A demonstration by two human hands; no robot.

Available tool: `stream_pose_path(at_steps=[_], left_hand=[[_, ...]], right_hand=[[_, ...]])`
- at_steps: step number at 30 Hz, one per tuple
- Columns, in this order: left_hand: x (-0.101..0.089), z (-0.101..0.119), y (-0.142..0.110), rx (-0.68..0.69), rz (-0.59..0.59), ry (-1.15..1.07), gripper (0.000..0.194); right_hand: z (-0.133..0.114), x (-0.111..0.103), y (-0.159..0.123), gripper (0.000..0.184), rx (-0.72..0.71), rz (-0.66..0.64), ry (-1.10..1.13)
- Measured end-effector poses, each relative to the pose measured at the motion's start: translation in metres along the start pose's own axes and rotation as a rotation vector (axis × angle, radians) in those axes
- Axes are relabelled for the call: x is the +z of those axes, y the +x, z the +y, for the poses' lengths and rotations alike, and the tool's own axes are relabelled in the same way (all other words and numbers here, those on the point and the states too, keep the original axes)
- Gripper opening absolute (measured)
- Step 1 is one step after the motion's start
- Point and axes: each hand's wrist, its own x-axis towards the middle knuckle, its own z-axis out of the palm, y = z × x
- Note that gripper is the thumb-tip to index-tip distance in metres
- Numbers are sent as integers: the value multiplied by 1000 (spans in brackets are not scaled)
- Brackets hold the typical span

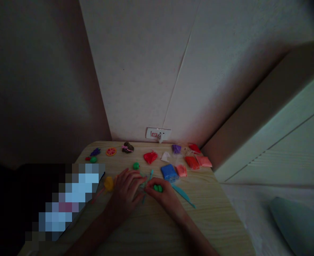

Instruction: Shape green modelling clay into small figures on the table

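Over the front middle of the table, my left hand has its fingers and thumb around a crumpled clear plastic bag with a green tint. My right hand is curled, with a lump of green modelling clay showing at its fingers; its fingertips meet the bag's right side. A thin light-blue stick tool lies partly hidden behind the bag. Beside my right wrist rests a turquoise plastic clay knife. A small green clay ball sits just beyond my left fingers, and a yellow clay piece is to their left.
Packets of clay lie at the right: blue, pink, orange-red and purple. A red packet and several shaped clay pieces, including a round slice, line the back. A blurred-out screen is at left. The wall has a socket.
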Motion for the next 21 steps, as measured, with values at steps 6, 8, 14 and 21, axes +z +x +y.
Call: stream_pose_path(at_steps=[6,8,14,21], left_hand=[[0,-1,-1,-20,17,-34,33],[0,-2,-1,-27,20,-41,36],[-2,-2,0,-45,23,-60,42],[-4,-1,1,-72,31,-101,44]], right_hand=[[-1,-1,0,20,3,-4,82],[-2,-2,1,21,4,0,92],[-5,-4,1,23,47,-4,141],[-9,-3,-2,30,88,-36,152]])
